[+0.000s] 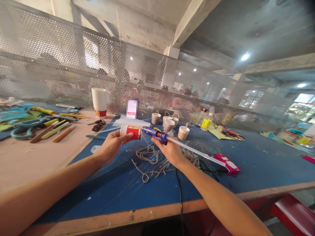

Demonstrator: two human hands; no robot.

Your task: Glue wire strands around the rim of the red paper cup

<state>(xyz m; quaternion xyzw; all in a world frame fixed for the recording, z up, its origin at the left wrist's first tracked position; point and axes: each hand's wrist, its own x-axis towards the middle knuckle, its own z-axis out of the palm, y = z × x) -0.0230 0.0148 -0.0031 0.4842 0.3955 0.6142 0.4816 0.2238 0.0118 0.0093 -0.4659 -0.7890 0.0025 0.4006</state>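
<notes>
A white paper cup with a red band lies on its side in my left hand, its base turned to the right. My right hand is wrapped round a blue glue gun, whose tip is at the cup's base; whether they touch is unclear. From the back of the gun a long whitish glue stick runs to the right. Below the hands, a tangle of grey cord and thin wires lies on the blue table mat.
Stacked paper cups stand at the back left, near scissors and wooden sticks. Several small cups with loops stand behind the gun. A pink device is on the right. A black cable hangs over the front edge.
</notes>
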